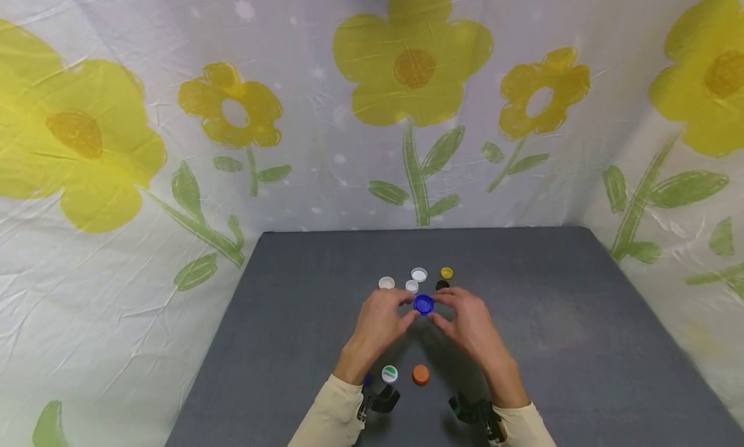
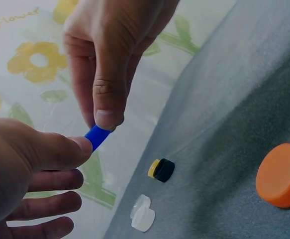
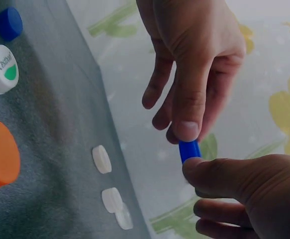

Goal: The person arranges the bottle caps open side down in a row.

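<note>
A blue bottle cap [image 1: 423, 304] is held up above the dark table, its hollow inside facing the head camera. My left hand [image 1: 379, 325] pinches its left edge between thumb and fingertips, while my right hand [image 1: 469, 325] pinches the right edge. Edge-on in the left wrist view, the blue cap [image 2: 97, 138] sits between both thumbs. The left hand's other fingers [image 2: 50, 204] are spread apart below it. In the right wrist view the thumbs meet the blue cap [image 3: 189, 150] from opposite ends.
Beyond the hands lie white caps [image 1: 419, 275], a yellow cap [image 1: 446, 272] and a black cap [image 1: 442, 284]. Nearer are an orange cap [image 1: 421, 374], a white cap with green print [image 1: 389, 374] and another blue cap [image 3: 9, 24]. A flowered curtain [image 1: 314, 111] surrounds the grey table [image 1: 552, 343].
</note>
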Motion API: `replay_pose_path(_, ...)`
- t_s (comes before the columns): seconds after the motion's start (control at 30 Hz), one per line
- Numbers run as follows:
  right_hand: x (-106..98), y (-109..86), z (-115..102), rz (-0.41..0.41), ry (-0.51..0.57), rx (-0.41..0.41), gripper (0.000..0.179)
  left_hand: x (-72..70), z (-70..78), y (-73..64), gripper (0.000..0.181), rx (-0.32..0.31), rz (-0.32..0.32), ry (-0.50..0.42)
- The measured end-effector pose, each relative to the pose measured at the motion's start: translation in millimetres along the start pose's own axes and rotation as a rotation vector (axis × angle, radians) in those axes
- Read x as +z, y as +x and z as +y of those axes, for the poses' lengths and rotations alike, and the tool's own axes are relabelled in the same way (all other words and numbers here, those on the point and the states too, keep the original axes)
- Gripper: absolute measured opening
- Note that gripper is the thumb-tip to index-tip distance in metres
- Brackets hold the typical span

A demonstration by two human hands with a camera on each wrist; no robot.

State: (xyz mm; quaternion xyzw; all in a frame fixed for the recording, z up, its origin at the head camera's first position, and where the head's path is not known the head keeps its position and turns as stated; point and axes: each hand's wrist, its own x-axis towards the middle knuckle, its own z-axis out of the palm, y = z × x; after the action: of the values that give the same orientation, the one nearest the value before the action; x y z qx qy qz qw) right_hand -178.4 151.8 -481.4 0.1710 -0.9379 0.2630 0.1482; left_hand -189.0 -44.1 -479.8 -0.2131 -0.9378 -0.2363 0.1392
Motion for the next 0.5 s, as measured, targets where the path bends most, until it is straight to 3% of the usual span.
replay_pose_path(0.5, 3.0, -12.3, -5.5, 0.058, 0.036, -0.038, 0.039, -4.6, -1.7, -14.9, 0.024, 0.021, 0.055, -0.092)
